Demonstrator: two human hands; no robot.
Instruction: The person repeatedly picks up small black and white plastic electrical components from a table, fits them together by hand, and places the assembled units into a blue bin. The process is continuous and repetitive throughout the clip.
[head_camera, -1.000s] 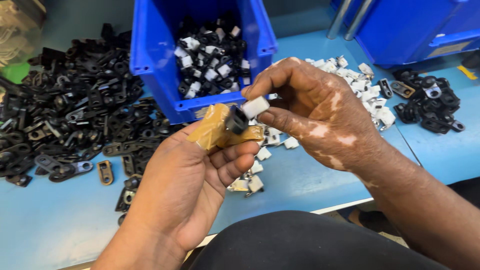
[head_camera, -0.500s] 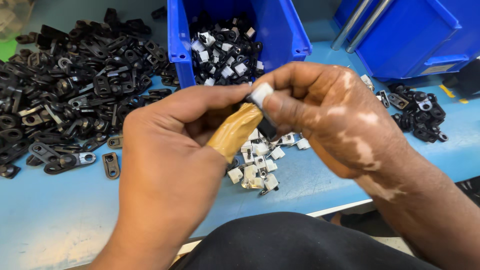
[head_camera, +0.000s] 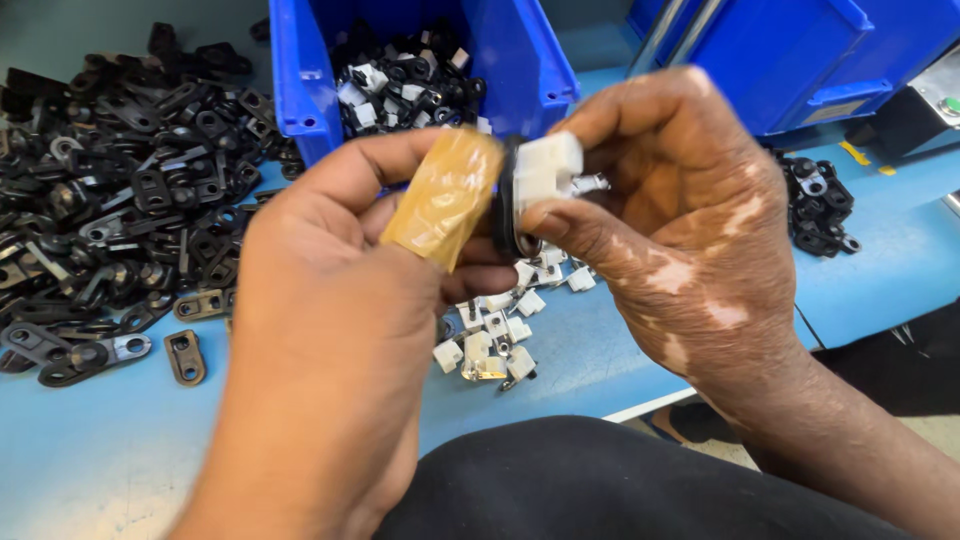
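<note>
Pinching black clip (head_camera: 506, 200) and white block (head_camera: 546, 166), left hand (head_camera: 330, 330) and right hand (head_camera: 680, 220), before blue bin (head_camera: 300, 70).

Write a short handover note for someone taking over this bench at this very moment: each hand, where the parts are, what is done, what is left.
Left hand: thumb wrapped in tan tape, steadying the black plastic clip.
Right hand: pinching the small white plastic block against that clip.
Parts: loose black clips heaped on the blue table at left; white blocks scattered below the hands; joined pieces in the blue plastic bin.
Done: many pieces binned.
Left: this pair does not look fully seated; big piles remain.
</note>
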